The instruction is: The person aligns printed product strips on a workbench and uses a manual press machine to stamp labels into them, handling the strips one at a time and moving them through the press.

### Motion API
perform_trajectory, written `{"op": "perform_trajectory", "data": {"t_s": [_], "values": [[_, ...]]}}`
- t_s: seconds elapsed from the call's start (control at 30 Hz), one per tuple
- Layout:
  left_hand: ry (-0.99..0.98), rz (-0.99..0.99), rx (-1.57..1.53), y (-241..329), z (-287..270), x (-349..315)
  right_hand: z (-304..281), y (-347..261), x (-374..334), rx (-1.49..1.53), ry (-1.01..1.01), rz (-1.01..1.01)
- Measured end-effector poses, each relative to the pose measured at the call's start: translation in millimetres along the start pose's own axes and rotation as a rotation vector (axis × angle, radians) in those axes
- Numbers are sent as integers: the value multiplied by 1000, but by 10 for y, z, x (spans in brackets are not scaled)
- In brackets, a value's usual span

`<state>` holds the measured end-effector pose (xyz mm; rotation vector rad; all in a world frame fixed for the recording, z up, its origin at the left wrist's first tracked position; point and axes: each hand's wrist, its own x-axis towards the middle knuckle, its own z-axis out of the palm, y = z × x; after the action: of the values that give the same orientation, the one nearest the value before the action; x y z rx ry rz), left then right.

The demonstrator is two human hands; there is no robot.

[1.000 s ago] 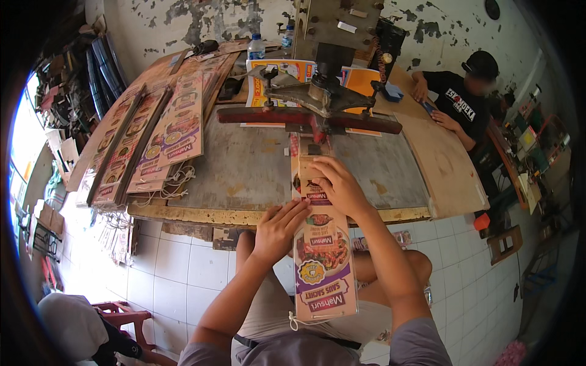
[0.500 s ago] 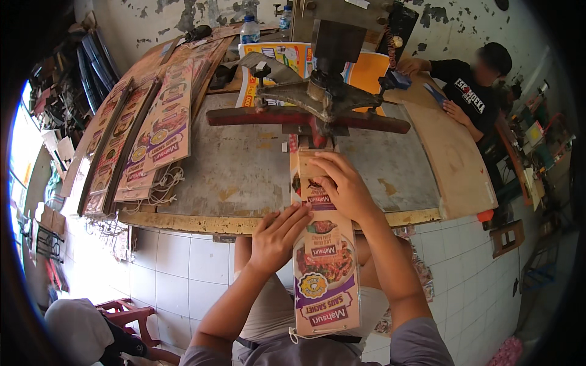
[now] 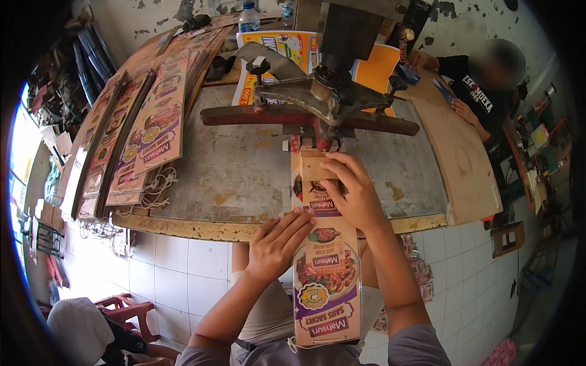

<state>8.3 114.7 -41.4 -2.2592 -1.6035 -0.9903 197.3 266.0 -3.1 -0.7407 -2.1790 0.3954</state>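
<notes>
A long printed cardboard display strip (image 3: 326, 268), pink-beige with food pictures and a purple band, runs from under the press head over the table's front edge toward my lap. A white string loop hangs at its near end. My left hand (image 3: 282, 243) lies flat across the strip's left side at the table edge, fingers stretched out. My right hand (image 3: 354, 189) bends its fingers around the right side of a small wooden block (image 3: 314, 166) on the strip. The black and red press head (image 3: 329, 116) stands just beyond the block.
Stacks of similar strips (image 3: 155, 128) with strings lie on the left of the table. Printed sheets (image 3: 284, 49) and a water bottle (image 3: 249, 18) stand behind the press. A co-worker (image 3: 476, 85) sits at the right, by a brown board (image 3: 470, 177). A red stool (image 3: 131, 314) stands lower left.
The view has shifted slightly. My right fingers sit a little farther right on the wooden block, showing more of it. My left hand stays flat on the strip.
</notes>
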Motion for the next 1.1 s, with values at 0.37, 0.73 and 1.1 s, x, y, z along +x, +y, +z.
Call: {"op": "perform_trajectory", "data": {"t_s": [0.37, 0.73, 1.1], "values": [[-10, 5, 5, -5, 31, -31, -49, 10, 0, 15, 49, -17], [-420, 34, -364, -295, -633, 354, -521, 579, 42, -73, -180, 134], [-342, 37, -65, -1160, -182, 1012, -327, 726, 63, -147, -222, -18]]}}
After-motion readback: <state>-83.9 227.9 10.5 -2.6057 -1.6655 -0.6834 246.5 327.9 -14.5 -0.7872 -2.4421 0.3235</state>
